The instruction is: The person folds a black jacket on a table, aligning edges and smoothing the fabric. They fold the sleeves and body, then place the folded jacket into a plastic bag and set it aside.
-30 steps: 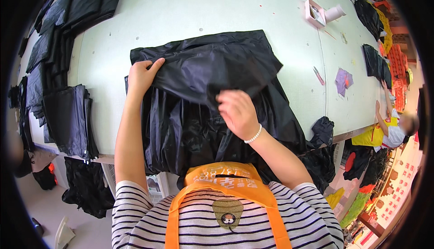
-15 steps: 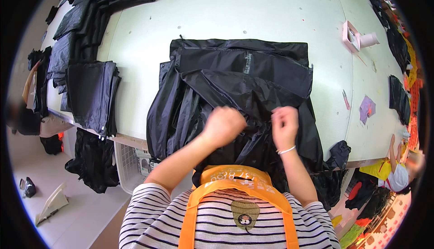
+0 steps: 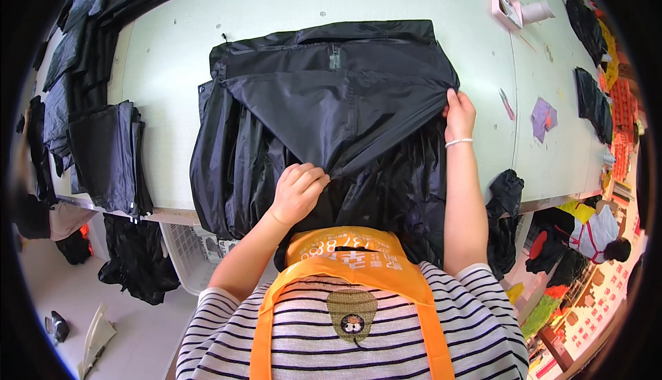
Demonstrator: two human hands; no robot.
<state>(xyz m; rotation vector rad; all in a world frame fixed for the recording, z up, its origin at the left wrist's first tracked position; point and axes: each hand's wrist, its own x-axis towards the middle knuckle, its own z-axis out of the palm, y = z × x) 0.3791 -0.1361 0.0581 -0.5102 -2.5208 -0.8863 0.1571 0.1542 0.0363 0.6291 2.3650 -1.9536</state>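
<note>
A pile of thin, shiny black garments (image 3: 214,152) lies across the table's near edge in front of me. The top garment (image 3: 303,107) is pulled into a taut triangular flap. My left hand (image 3: 301,192) pinches the flap's lower corner near the middle of the pile. Out at the pile's right edge, my right hand (image 3: 460,116) grips the same garment's edge between thumb and fingers. A small pale label strip (image 3: 334,57) shows on the dark layer beyond the flap. Which part of the garment each hand holds, I cannot tell.
Folded black garments (image 3: 107,156) are stacked along the left of the pale table (image 3: 269,1). To the right lie snips (image 3: 507,104), a purple scrap (image 3: 543,119) and a pink box (image 3: 505,7). A white crate (image 3: 183,256) stands below the table. Another person (image 3: 596,232) is at the far right.
Both hands were raised and loosely curled over the pile. Now the right hand is farther out at the right edge, the left lower, and the top garment is stretched between them.
</note>
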